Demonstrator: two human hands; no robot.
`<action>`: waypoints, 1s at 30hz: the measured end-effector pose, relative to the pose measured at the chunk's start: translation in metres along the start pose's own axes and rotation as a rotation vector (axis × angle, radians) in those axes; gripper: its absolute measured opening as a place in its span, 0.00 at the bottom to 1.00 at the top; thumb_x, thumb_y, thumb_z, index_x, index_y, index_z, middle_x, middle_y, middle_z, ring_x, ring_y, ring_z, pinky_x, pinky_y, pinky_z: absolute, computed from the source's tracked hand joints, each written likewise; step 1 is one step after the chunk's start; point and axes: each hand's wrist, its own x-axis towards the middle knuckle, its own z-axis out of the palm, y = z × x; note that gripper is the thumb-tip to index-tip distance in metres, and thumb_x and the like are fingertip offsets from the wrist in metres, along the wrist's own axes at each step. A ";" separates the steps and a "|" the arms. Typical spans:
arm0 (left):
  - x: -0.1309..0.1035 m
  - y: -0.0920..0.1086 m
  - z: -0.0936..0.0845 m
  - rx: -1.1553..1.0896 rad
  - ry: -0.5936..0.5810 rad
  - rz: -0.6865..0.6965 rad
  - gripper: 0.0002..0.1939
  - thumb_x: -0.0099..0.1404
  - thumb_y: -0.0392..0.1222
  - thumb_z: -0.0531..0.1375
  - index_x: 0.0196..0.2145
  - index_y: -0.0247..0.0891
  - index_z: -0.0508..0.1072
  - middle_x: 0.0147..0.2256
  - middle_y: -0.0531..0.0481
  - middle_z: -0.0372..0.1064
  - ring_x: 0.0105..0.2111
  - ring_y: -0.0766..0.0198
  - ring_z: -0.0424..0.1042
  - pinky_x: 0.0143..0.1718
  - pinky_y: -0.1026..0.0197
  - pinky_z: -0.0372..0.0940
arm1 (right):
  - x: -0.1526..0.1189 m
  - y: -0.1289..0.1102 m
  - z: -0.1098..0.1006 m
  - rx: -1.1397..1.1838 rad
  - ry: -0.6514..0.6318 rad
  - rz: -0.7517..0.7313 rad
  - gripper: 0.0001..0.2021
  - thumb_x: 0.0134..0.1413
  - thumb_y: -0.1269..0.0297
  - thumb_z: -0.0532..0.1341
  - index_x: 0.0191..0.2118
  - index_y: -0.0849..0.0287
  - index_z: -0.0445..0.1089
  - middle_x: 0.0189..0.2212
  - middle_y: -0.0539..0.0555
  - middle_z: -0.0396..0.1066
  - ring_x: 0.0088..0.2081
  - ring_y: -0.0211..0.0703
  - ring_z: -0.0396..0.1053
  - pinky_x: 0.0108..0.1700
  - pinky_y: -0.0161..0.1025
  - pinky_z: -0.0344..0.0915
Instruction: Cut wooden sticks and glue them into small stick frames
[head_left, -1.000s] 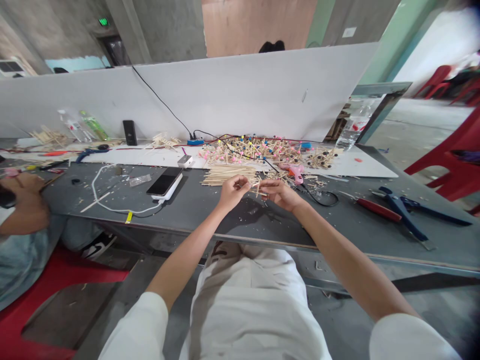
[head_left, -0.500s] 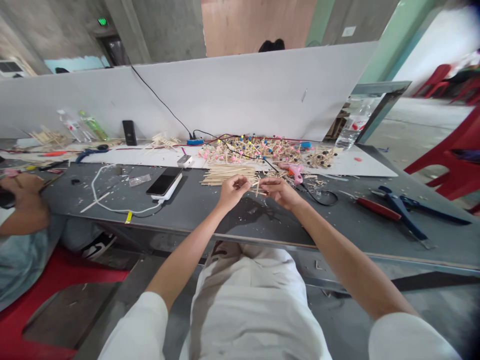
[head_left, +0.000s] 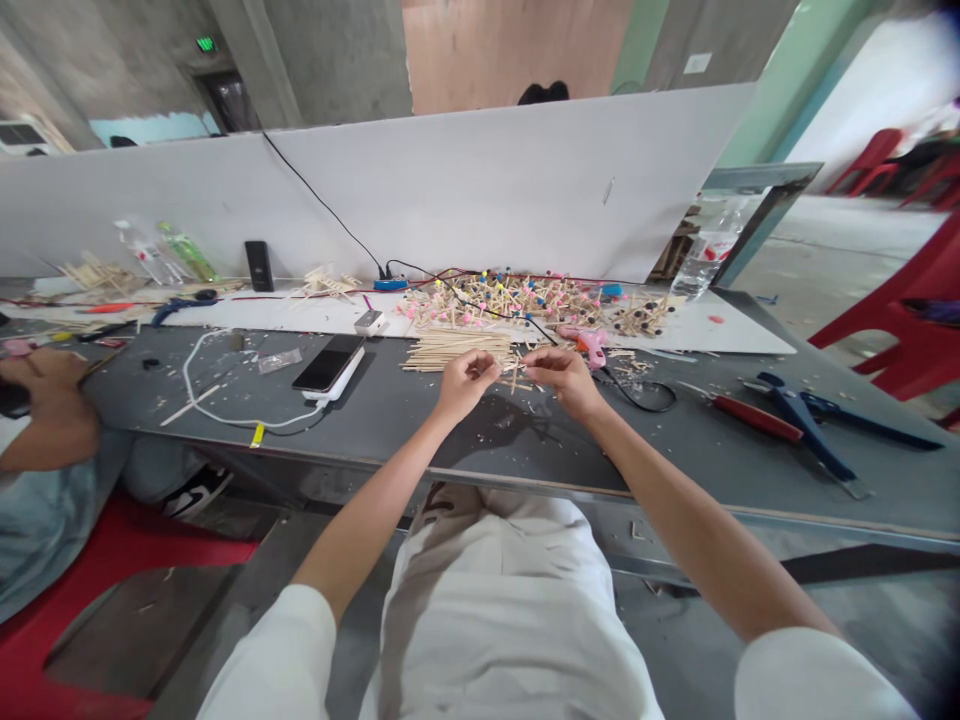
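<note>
My left hand [head_left: 468, 382] is closed in a pinch on a small assembly of thin wooden sticks [head_left: 514, 374], above the front of the table. Facing it from the right, my right hand [head_left: 562, 378] pinches at the same sticks, its fingertips close together; what exactly lies between them is too small to make out. Behind my left hand lies a bundle of loose wooden sticks [head_left: 442, 350]. A pink hot glue gun [head_left: 592, 346] rests just beyond my right hand. Farther back is a heap of sticks with coloured ball ends [head_left: 487, 298].
A phone on a white power bank [head_left: 330, 368] with a white cable lies left. Red-handled tool [head_left: 757, 418] and blue-handled pliers [head_left: 806, 425] lie right. A water bottle [head_left: 705, 255] stands at the back right. Another person's hand [head_left: 45, 372] is at the far left.
My right hand has shifted slightly, its fingers now drawn closer together by the sticks. My left hand stays nearly still.
</note>
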 end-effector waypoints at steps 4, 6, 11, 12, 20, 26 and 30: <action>0.000 0.001 0.000 0.008 -0.005 0.000 0.14 0.58 0.50 0.65 0.28 0.36 0.71 0.25 0.54 0.64 0.22 0.70 0.61 0.24 0.67 0.56 | -0.004 -0.005 0.001 -0.099 0.041 -0.129 0.11 0.42 0.59 0.70 0.34 0.54 0.77 0.31 0.51 0.71 0.34 0.43 0.66 0.37 0.40 0.61; 0.000 0.002 -0.001 0.018 -0.008 -0.001 0.13 0.59 0.49 0.64 0.28 0.36 0.71 0.25 0.53 0.65 0.22 0.70 0.61 0.23 0.67 0.56 | -0.006 -0.008 0.003 -0.161 0.039 -0.196 0.10 0.46 0.59 0.68 0.36 0.53 0.77 0.34 0.52 0.70 0.36 0.44 0.65 0.38 0.40 0.62; 0.001 0.000 -0.001 0.038 -0.010 0.000 0.13 0.59 0.49 0.64 0.28 0.36 0.71 0.24 0.53 0.64 0.22 0.70 0.61 0.23 0.66 0.56 | -0.011 -0.015 0.007 -0.296 0.006 -0.337 0.11 0.56 0.59 0.62 0.43 0.49 0.78 0.37 0.54 0.68 0.39 0.46 0.65 0.41 0.43 0.62; 0.001 -0.001 -0.001 0.038 -0.011 -0.002 0.13 0.59 0.49 0.64 0.28 0.36 0.71 0.24 0.53 0.64 0.22 0.70 0.61 0.23 0.66 0.57 | -0.011 -0.016 0.007 -0.314 0.002 -0.350 0.11 0.57 0.59 0.61 0.43 0.49 0.79 0.37 0.54 0.68 0.39 0.46 0.65 0.42 0.44 0.62; 0.000 0.001 -0.001 0.009 -0.050 -0.014 0.13 0.59 0.50 0.64 0.30 0.36 0.72 0.26 0.52 0.66 0.23 0.69 0.63 0.24 0.66 0.58 | -0.009 -0.015 0.007 -0.397 -0.037 -0.376 0.13 0.59 0.63 0.58 0.44 0.49 0.79 0.38 0.55 0.69 0.39 0.47 0.66 0.43 0.46 0.62; 0.000 0.001 -0.001 0.020 -0.043 -0.023 0.12 0.58 0.48 0.65 0.30 0.35 0.72 0.25 0.52 0.66 0.23 0.70 0.62 0.24 0.66 0.58 | -0.007 -0.011 0.006 -0.423 -0.008 -0.359 0.14 0.56 0.67 0.57 0.41 0.51 0.79 0.38 0.55 0.70 0.40 0.48 0.66 0.44 0.46 0.63; 0.000 0.001 -0.001 0.010 -0.043 -0.020 0.12 0.58 0.47 0.64 0.30 0.35 0.72 0.26 0.52 0.67 0.23 0.70 0.62 0.24 0.66 0.58 | -0.007 -0.013 0.006 -0.458 0.004 -0.364 0.12 0.55 0.68 0.58 0.38 0.52 0.79 0.37 0.55 0.70 0.39 0.47 0.67 0.41 0.44 0.63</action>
